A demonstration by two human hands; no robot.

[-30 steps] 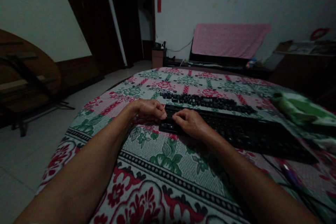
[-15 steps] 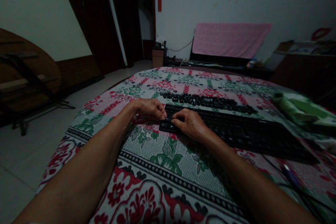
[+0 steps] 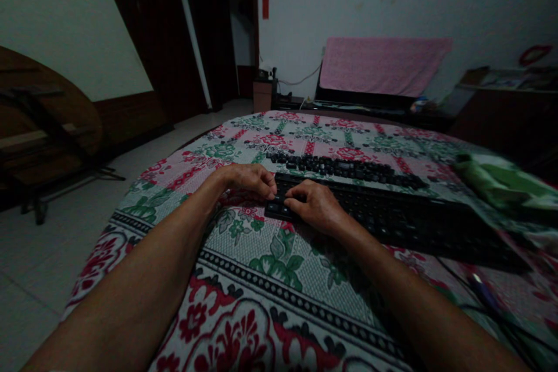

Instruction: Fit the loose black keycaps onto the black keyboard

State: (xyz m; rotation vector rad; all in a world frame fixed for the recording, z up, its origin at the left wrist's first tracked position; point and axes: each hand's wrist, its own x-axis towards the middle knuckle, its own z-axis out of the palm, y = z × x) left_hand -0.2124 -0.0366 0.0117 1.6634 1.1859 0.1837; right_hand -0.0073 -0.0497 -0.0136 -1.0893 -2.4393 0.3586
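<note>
A black keyboard [image 3: 401, 215] lies slantwise on the patterned cloth, its left end toward me. At that end my left hand [image 3: 251, 180] is closed in a pinch, thumb and forefinger on the left edge of a dark keycap [image 3: 278, 198]. From the other side my right hand [image 3: 317, 204] closes on the same keycap, its thumb and forefinger bent over the keys. The fingertips nearly meet, and dim light hides whether the keycap sits raised. Behind the keyboard, several loose black keycaps [image 3: 344, 167] lie in a long heap.
The floral cloth [image 3: 270, 261] covers a large table. At the right lie a green and white cloth or bag [image 3: 505, 186] and dark cables [image 3: 505, 319], with a purple pen-like item [image 3: 482, 290] beside them. A folded round table [image 3: 47, 110] leans at the left.
Almost nothing differs. Both hands keep their place at the keyboard's left end, with only a slight shift of the fingertips around the keycap.
</note>
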